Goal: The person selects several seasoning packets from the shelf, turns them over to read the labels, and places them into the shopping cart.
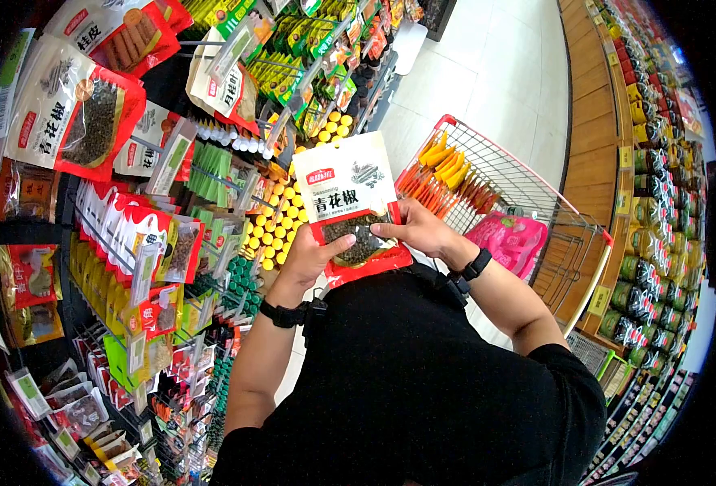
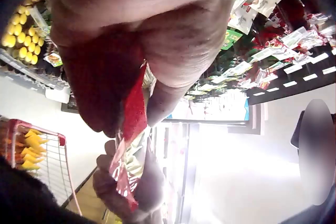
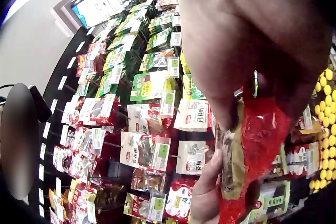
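Note:
A white and red seasoning packet (image 1: 350, 182) with a see-through window of dark peppercorns is held up in front of the chest. My left hand (image 1: 305, 259) grips its lower left edge, thumb across the window. On the opposite edge my right hand (image 1: 423, 231) pinches it, thumb also on the front. In the left wrist view the packet's red edge (image 2: 135, 111) shows between the thumb and fingers of the left hand (image 2: 142, 29). The right wrist view shows the red packet side (image 3: 262, 140) in the grasp of the right hand (image 3: 252, 40).
A spice rack with hanging packets (image 1: 91, 121) fills the left side. Yellow-capped bottles (image 1: 281, 219) stand behind the left hand. A shopping cart (image 1: 528, 182) beyond the right hand carries orange packets (image 1: 447, 170) and a pink bag (image 1: 508, 239). Shelves of jars (image 1: 649, 243) line the right.

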A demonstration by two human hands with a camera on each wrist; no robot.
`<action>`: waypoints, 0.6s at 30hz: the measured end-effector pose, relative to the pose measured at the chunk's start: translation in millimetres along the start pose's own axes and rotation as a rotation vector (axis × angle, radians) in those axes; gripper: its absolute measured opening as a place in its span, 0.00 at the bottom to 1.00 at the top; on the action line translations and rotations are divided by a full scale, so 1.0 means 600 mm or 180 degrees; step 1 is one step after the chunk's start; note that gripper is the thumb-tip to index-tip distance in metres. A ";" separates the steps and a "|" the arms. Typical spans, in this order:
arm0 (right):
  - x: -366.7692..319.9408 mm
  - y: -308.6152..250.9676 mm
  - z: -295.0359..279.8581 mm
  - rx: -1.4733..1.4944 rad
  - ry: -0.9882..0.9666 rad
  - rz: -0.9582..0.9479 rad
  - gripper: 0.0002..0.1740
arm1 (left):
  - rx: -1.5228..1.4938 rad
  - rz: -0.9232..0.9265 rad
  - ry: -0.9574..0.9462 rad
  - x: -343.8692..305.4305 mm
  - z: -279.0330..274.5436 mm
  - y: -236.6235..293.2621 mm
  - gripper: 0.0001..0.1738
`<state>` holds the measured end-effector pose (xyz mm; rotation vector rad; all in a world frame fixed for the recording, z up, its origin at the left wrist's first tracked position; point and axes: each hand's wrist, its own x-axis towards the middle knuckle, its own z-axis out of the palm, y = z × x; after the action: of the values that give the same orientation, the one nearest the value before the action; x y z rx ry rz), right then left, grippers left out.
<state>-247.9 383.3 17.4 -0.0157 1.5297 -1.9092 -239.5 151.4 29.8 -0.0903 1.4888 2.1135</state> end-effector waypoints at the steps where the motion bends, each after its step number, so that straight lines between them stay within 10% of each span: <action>1: 0.001 -0.002 0.003 0.0044 0.0086 0.0035 0.16 | 0.0014 0.0042 -0.0005 -0.001 0.001 0.002 0.24; 18: 0.014 -0.010 0.012 0.0254 0.0472 -0.0040 0.16 | 0.0342 0.0194 -0.0014 -0.005 -0.018 -0.005 0.24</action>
<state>-254.4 373.4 21.9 0.1552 1.5510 -2.0183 -238.1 141.5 24.0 -0.0005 1.6183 2.0748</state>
